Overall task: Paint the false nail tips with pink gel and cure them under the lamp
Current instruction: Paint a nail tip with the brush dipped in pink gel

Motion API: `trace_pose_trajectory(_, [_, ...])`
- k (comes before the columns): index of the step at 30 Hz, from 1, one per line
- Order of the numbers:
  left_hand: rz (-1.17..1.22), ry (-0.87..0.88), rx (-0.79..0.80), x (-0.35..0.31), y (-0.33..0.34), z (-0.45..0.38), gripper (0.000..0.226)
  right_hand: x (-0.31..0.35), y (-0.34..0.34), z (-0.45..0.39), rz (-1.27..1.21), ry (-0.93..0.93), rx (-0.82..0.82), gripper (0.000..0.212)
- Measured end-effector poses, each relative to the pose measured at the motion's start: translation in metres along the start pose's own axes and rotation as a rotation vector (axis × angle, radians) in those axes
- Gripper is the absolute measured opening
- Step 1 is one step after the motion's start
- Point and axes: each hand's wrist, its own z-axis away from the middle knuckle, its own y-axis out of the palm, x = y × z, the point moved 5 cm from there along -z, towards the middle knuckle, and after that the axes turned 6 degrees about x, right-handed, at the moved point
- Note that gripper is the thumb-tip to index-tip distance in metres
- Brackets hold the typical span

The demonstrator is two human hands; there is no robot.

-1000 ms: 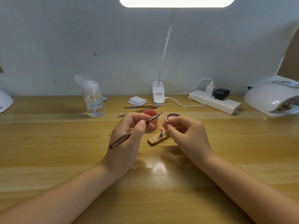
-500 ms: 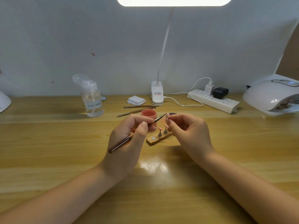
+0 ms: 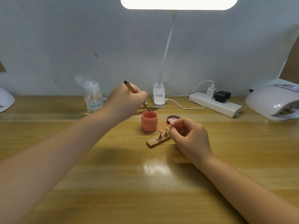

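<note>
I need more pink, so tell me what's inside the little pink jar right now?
The brush tip dips into the open pink jar, gripped by the left hand. The jar's rim hides the gel level inside.

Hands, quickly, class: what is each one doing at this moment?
Left hand: grips the brush, tip at the pink gel jar.
Right hand: fingers curled, pinching a nail tip above the wooden holder.
</note>
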Motion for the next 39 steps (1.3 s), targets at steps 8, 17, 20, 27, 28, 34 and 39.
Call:
trace_pose_trajectory(8, [-0.154,-0.197,0.256,0.008,0.028,-0.034,0.024,0.001,0.002,0.001,0.007,-0.030,0.035,0.006])
trace_pose_trajectory(17, [0.179,-0.378,0.141,0.030,0.008,-0.032,0.022,0.005,0.005,0.002,0.092,-0.098,0.052,0.002])
trace_pose_trajectory(20, [0.379,-0.479,0.138,0.048,-0.001,-0.022,0.024,0.005,0.006,0.002,0.140,-0.113,0.060,0.001])
trace_pose_trajectory(27, [0.614,-0.650,0.187,0.078,-0.005,0.003,0.018,0.008,0.007,0.003,0.152,-0.141,0.077,0.002])
trace_pose_trajectory(28, [0.630,-0.636,0.143,0.078,-0.007,0.005,0.018,0.008,0.007,0.003,0.149,-0.146,0.074,0.002])
trace_pose_trajectory(34, [0.632,-0.159,-0.086,0.049,0.000,0.034,0.020,0.011,0.000,0.003,0.073,-0.154,-0.002,0.006])
trace_pose_trajectory(39, [0.362,0.337,-0.099,0.015,0.017,0.084,0.018,0.009,-0.002,0.003,0.055,-0.144,-0.008,0.009])
